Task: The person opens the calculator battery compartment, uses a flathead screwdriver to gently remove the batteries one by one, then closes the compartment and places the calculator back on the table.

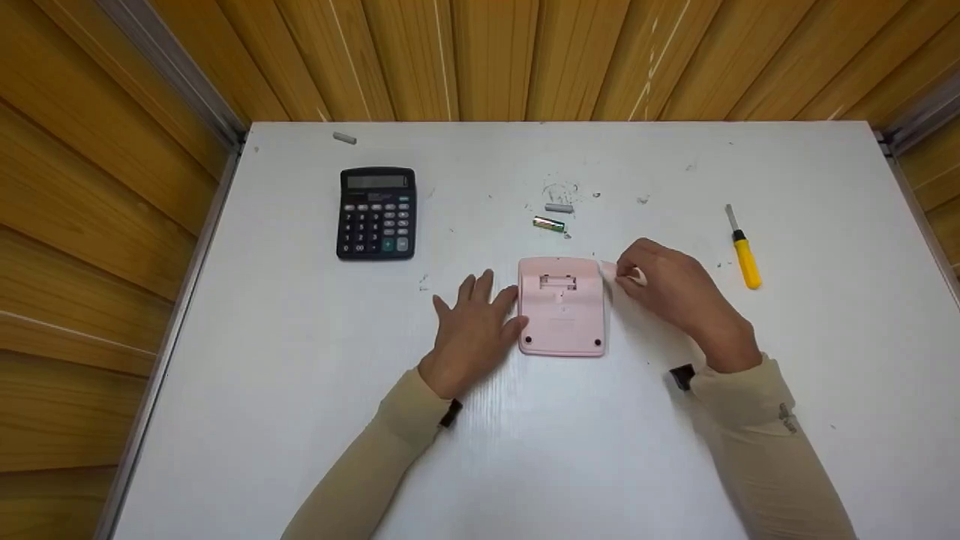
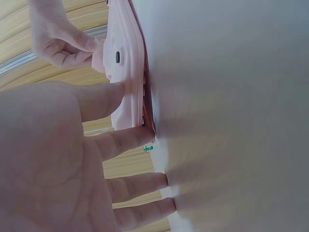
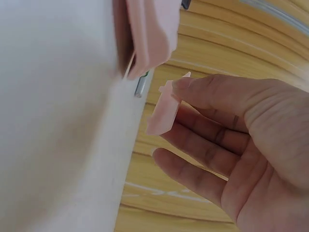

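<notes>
A pink calculator [image 1: 562, 315] lies face down on the white table, its battery compartment [image 1: 558, 282] uncovered near the top edge. My left hand [image 1: 472, 330] has its fingers spread on the tabletop, with thumb and index finger touching the calculator's left side. Off the upper right corner, my right hand [image 1: 667, 289] pinches a small pink battery cover [image 3: 166, 111] between thumb and fingers. In the right wrist view the cover is held clear of the calculator.
Beyond the pink calculator lie a green battery [image 1: 549, 224] and a grey battery [image 1: 559, 208]. A black calculator [image 1: 376, 214] sits to the left, with another small grey cylinder [image 1: 345, 138] behind it. A yellow-handled screwdriver [image 1: 746, 259] lies at right. Dark specks dot the table [image 1: 262, 375].
</notes>
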`<action>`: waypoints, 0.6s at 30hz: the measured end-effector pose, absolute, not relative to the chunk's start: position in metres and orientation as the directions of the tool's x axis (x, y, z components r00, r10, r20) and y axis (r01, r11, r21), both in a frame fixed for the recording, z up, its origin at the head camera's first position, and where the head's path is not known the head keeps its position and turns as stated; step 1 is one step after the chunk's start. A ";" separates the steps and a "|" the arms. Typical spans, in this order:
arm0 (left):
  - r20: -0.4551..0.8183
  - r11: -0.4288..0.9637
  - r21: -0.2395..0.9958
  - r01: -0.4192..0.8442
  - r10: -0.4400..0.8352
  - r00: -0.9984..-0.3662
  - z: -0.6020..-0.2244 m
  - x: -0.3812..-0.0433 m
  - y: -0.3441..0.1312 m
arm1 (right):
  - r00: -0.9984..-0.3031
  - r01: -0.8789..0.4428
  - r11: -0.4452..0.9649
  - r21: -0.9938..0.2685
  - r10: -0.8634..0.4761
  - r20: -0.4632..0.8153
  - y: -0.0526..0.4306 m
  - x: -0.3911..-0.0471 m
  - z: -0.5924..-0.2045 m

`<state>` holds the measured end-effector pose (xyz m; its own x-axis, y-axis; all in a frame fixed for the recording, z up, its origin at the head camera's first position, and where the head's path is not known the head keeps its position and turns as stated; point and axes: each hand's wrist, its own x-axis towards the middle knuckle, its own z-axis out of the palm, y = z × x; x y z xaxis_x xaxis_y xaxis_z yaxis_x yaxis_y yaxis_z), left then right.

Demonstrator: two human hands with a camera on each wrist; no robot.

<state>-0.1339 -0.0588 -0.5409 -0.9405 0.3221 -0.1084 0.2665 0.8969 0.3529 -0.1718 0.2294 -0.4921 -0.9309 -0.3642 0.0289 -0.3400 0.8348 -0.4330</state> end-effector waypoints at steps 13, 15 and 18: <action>-0.103 0.894 0.361 0.264 0.320 -0.942 -0.541 -0.133 -0.059 | -0.846 -0.524 0.764 -0.376 -0.519 0.124 0.183 -0.164 -0.488; -0.101 0.898 0.349 0.269 0.321 -0.942 -0.540 -0.134 -0.060 | -0.823 -0.562 0.743 -0.363 -0.548 0.151 0.178 -0.164 -0.491; -0.098 0.902 0.332 0.275 0.323 -0.941 -0.541 -0.134 -0.060 | -0.798 -0.599 0.726 -0.338 -0.575 0.179 0.172 -0.165 -0.496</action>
<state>-0.1339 -0.0595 -0.5407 -0.9413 0.3232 -0.0979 0.2754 0.9024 0.3315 -0.1654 0.1723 -0.4961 -0.7983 -0.5751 0.1788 -0.5988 0.7263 -0.3376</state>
